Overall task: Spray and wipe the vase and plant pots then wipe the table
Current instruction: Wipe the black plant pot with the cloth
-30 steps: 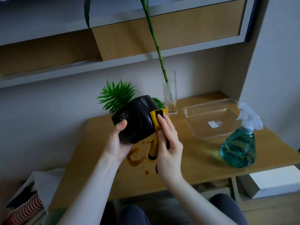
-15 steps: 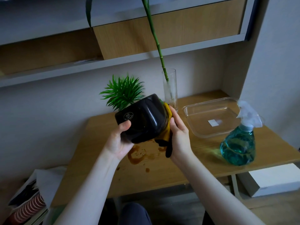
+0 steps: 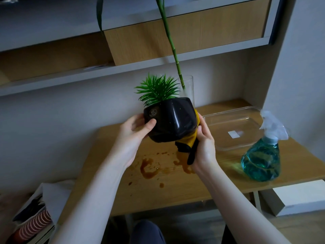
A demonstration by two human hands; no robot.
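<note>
I hold a glossy black plant pot (image 3: 171,120) with a spiky green plant in the air above the wooden table (image 3: 207,180). My left hand (image 3: 135,132) grips the pot's left side, thumb on its front. My right hand (image 3: 204,147) presses a yellow and black cloth (image 3: 190,141) against the pot's right side. Behind the pot stands a tall glass vase (image 3: 188,88) with a green bamboo stem; its lower part is hidden. A spray bottle (image 3: 262,155) of blue-green liquid stands at the table's right. Brown spill stains (image 3: 149,168) lie on the table under the pot.
A clear plastic tray (image 3: 235,127) lies at the back right of the table, next to the spray bottle. Wall shelves (image 3: 140,67) hang above. A white box (image 3: 299,196) sits on the floor at the right, and a bag with striped things (image 3: 35,224) at the lower left.
The pot has risen and turned more upright, and shifted to the right. My right hand with the cloth moved from the pot's front to its right side.
</note>
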